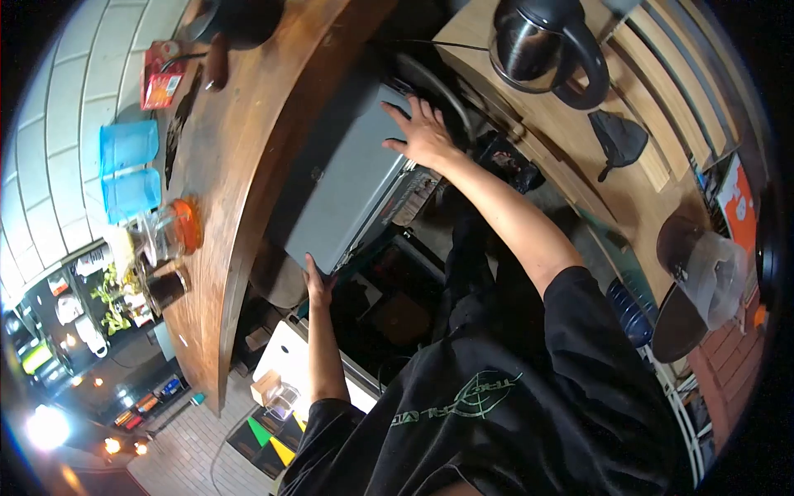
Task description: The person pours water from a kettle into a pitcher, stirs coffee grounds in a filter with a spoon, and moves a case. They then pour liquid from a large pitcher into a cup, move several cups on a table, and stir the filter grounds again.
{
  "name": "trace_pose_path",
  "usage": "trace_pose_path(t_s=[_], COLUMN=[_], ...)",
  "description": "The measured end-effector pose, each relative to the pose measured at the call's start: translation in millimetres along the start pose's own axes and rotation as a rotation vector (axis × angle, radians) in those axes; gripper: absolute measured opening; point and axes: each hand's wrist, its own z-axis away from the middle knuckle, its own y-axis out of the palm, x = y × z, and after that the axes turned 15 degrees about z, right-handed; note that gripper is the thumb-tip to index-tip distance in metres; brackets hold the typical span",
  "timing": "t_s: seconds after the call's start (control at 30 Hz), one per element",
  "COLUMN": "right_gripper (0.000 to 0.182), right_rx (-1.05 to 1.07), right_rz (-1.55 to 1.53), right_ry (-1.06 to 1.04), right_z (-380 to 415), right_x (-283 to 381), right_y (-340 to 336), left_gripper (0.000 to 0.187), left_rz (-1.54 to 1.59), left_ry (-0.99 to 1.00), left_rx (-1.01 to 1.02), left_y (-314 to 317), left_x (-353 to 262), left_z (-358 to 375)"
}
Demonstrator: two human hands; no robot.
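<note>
A large grey case (351,161) with a flat top and metal fittings along its near side lies at an angle in front of my body, beside the wooden counter. My right hand (423,136) rests on its far right end, palm down with the fingers spread. At the near left corner, my left hand (318,285) grips the case, the thumb up against its edge and the other fingers partly hidden by the corner. Beneath and nearer to me is a dark open space with black items that I cannot make out.
A wooden counter (269,157) curves along the left, bearing a blue plastic container (131,169), a red box (162,76) and a jar with an orange lid (184,227). On the right, a wooden surface holds an electric kettle (538,50) and a black cloth item (620,140).
</note>
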Motion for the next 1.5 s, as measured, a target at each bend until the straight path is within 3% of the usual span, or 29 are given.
trace_pose_path(t_s=[0.13,0.2,0.23,0.3,0.33,0.4,0.43,0.5,0.57,0.6,0.7,0.73,0.77,0.8,0.87,0.9,0.93,0.97,1.0,1.07,1.13,1.27,1.5], right_gripper=[0.077,0.076,0.076,0.075,0.075,0.077,0.079,0.081,0.085,0.085,0.103,0.094,0.097,0.099,0.1,0.099,0.098,0.094,0.094,0.087,0.086,0.081,0.072], right_rx=[-0.008,0.001,0.016,0.041,0.066,0.052,0.066,0.07,0.231,0.213,0.367,0.453,0.455,0.472,0.516,0.534,0.446,0.524,0.517,0.411,0.381,0.279,0.144], right_rz=[0.014,0.039,0.052,0.056,0.049,0.069,0.052,0.047,0.153,0.147,0.416,0.383,0.48,0.493,0.485,0.416,0.469,0.447,0.462,0.68,0.664,0.538,0.299], right_ry=[-0.035,-0.033,-0.014,-0.021,-0.012,-0.04,-0.033,-0.053,0.04,0.031,0.094,0.14,0.113,0.108,0.103,0.114,0.009,0.089,0.073,-0.217,-0.231,-0.209,-0.138], right_z=[-0.4,-1.8,-1.4,-1.8,-2.1,-6.5,-8.2,-11.5,-16.0,-17.0,-36.6,-38.7,-43.8,-50.0,-55.4,-60.3,-76.8,-68.1,-79.7,-101.4,-103.1,-103.1,-56.7], right_x=[-5.0,-4.5,-3.4,-1.4,-0.5,-3.9,-5.2,-2.2,5.0,4.8,14.9,34.6,34.9,34.3,36.5,28.6,-18.1,3.5,-40.9,-90.9,-77.1,-37.6,34.9], right_y=[-2.5,-0.8,-1.4,-5.3,-8.1,2.0,6.2,2.5,-8.5,-7.0,-3.2,-27.1,-24.7,-22.0,-26.4,-19.0,38.1,7.7,39.8,115.3,91.3,60.9,7.0], left_gripper=[0.09,0.093,0.093,0.089,0.089,0.087,0.082,0.073,0.05,0.042,0.032,0.029,0.026,0.029,0.035,0.04,0.045,0.054,0.066,0.081,0.101,0.117,0.121], left_rz=[-0.057,-0.354,-0.336,-0.594,-0.576,-0.969,-0.971,-0.77,-0.704,-0.624,-0.605,-0.565,-0.481,-0.348,0.019,0.13,0.241,0.263,0.25,0.145,-0.051,-0.172,-0.083], left_ry=[0.096,0.426,0.426,0.637,0.636,0.395,0.449,0.307,0.261,0.297,0.625,0.736,0.864,1.011,1.422,1.444,1.459,1.442,1.424,1.39,1.44,1.512,1.304], left_rx=[0.024,-0.193,-0.2,-0.146,-0.156,-0.22,-0.156,0.173,0.5,0.652,0.876,0.934,0.918,0.815,0.328,0.193,0.058,0.055,0.015,0.027,0.064,0.178,0.332], left_y=[-14.2,-0.1,-1.4,-7.8,-1.3,30.3,25.0,48.0,64.1,64.7,68.3,59.9,45.4,34.8,37.9,41.6,43.9,42.7,42.2,36.0,26.1,27.7,28.1], left_x=[13.6,13.2,11.4,8.3,-2.9,-48.8,-56.9,-112.5,-158.3,-170.8,-234.0,-251.9,-263.0,-268.2,-269.8,-275.3,-282.1,-286.6,-290.3,-296.0,-302.8,-318.2,-309.5], left_z=[-29.0,-21.3,-24.9,-30.6,-12.2,49.5,54.6,117.3,170.1,184.5,230.0,235.4,235.8,233.4,210.7,199.4,187.0,171.5,159.0,140.6,123.0,96.8,69.9])
